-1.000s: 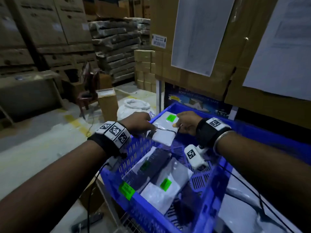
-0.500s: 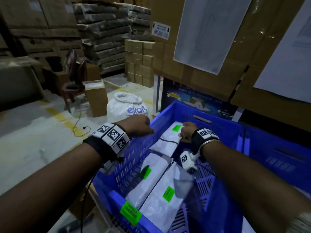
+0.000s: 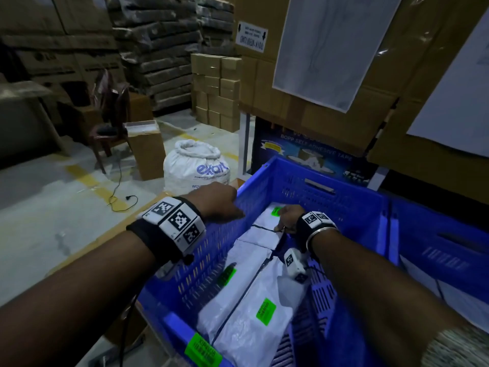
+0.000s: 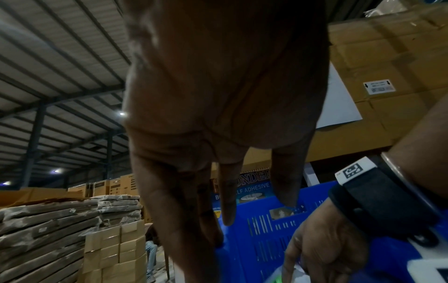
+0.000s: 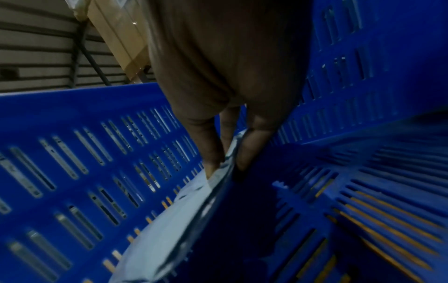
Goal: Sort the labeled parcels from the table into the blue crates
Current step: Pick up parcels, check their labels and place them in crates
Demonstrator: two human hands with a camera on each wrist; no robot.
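A: Item one, the blue crate [image 3: 312, 181]?
B: Slotted walls, stands low in front of stacked cartons [image 3: 330, 123]. A green label [image 3: 202, 350] on its near rim.

A: Contents?
B: Three white parcels. Far parcel [image 3: 262, 231], green sticker at its far end, lies on the crate floor against the left wall. Middle parcel [image 3: 238, 276] and near parcel [image 3: 248, 327] lie side by side toward the near rim, each with a green sticker.

A: Right hand [image 3: 287, 217]?
B: Inside the crate, at the far parcel's right edge. In the right wrist view, thumb on one side and fingers [image 5: 211, 153] on the other, the edge pinched between: grip narrow, holding that parcel.

A: Left hand [image 3: 217, 201]?
B: Over the crate's left rim. Fingers [image 4: 227, 193] straight and hanging down, grip wide, nothing in it.

A: Other stock?
B: White sack [image 3: 194, 165] on the floor left of the crate; second blue crate [image 3: 444, 239] just beside, on the right.
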